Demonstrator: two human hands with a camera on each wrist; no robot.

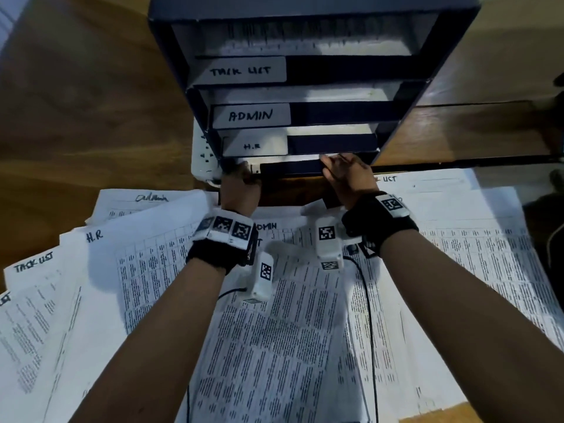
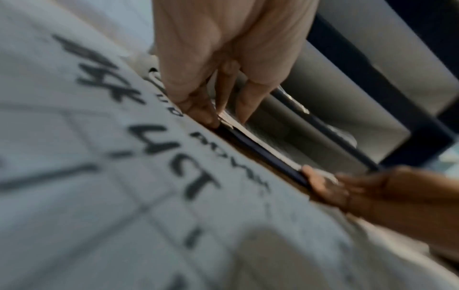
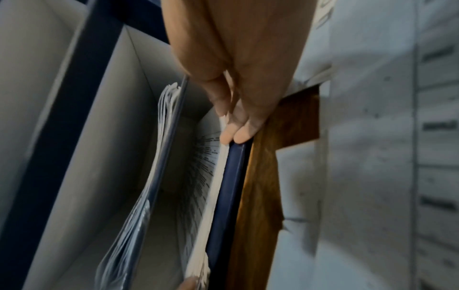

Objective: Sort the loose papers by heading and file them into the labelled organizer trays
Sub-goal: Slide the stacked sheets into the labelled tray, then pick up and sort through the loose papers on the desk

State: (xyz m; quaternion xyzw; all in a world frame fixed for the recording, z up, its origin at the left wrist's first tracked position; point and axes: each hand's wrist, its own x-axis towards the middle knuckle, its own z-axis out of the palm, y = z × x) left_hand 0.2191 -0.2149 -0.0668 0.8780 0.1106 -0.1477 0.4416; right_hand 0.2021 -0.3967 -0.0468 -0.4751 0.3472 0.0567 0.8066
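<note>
A dark blue organizer [image 1: 451, 71] stands on the desk with trays labelled TASK LIST [image 1: 241, 71], ADMIN [image 1: 251, 115] and H.R [image 1: 252, 146]. Both hands are at the lowest tray's front lip [image 1: 290, 167]. My left hand [image 1: 241, 178] is at its left corner, with straight fingertips [image 2: 198, 111] touching the edge of the paper stack [image 2: 258, 145] at the lip [image 2: 248, 145]. My right hand [image 1: 345, 175] reaches in further right, and its fingertips [image 3: 236, 135] press the edge of the stack [image 3: 206, 166] lying in the tray. The tray's label is hidden.
Loose sheets headed H.R [image 1: 122, 239], TASK LIST [image 1: 39, 270] and Admin [image 1: 146, 203] fan across the wooden desk [image 1: 76, 117] below my arms. A white power strip [image 1: 203, 154] sits left of the organizer. A black cable [image 1: 369, 315] crosses the papers.
</note>
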